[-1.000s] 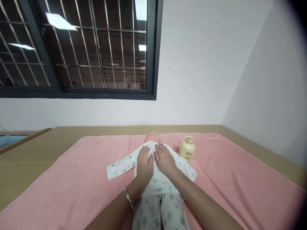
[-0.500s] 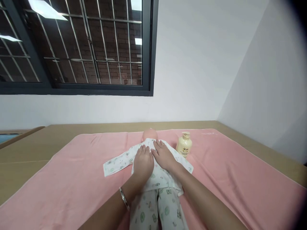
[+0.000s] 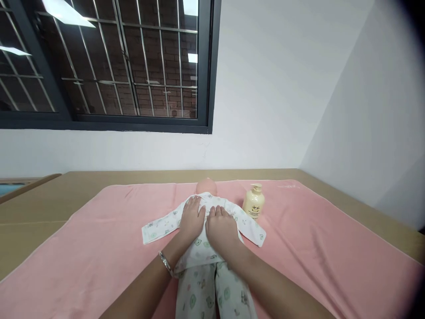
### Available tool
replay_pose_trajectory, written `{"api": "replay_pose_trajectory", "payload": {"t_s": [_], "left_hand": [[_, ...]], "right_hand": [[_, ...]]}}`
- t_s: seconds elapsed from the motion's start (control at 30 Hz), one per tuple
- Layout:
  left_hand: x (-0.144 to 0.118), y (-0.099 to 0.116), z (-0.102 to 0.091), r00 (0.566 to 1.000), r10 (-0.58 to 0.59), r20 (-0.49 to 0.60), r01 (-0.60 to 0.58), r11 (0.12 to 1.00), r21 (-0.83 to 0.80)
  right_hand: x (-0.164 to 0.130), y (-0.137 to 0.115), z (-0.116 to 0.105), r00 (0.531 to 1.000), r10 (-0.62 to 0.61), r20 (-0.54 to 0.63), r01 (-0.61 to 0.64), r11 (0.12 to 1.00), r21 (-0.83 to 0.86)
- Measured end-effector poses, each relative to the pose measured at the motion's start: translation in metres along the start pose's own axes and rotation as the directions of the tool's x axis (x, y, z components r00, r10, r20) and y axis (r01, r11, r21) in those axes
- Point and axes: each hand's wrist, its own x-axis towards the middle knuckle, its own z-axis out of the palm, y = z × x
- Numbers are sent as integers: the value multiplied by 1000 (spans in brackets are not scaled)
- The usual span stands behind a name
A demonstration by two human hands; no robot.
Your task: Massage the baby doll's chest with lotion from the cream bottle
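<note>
A tan, flat bed surface is seen running to the white walls at the far side and at the right. Most of it is covered by a pink towel, spread flat with a pale hem along its far edge. On the towel a baby doll in a white printed suit is laid on its back, head toward the far wall, sleeves spread to either side. A cream pump bottle is stood upright on the towel just beside the doll's right-hand sleeve.
</note>
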Motion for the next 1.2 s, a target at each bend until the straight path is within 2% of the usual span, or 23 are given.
{"api": "replay_pose_trajectory", "payload": {"t_s": [0.1,0.2,0.33,0.47,0.73,0.9,1.0,1.1,1.2], "left_hand": [[-8,8,0,998,10,-65,-6,999,48],[-17,17,-3,992,51,-114,-36,991,129],[-23,25,-7,985,89,-146,-54,973,225],[-24,26,-5,988,35,-149,-3,978,210],[-18,13,0,996,-66,-67,66,998,7],[-22,12,0,988,36,-150,-25,997,79],[-24,12,1,977,100,-188,-83,992,96],[-22,8,1,983,52,-176,-48,998,29],[-18,4,2,987,42,-158,-43,999,-7]], "right_hand": [[12,14,7,999,2,-47,5,988,153],[27,32,16,999,-27,-44,40,943,330],[34,42,22,997,-65,-33,73,901,428],[30,36,20,998,-57,-21,60,913,404],[27,32,23,1000,-27,-1,26,914,404],[26,33,20,997,-78,5,69,915,397],[21,25,10,999,-53,-5,52,946,320],[11,12,-4,1000,6,4,-6,976,215],[5,6,-13,999,26,29,-31,983,181]]}}
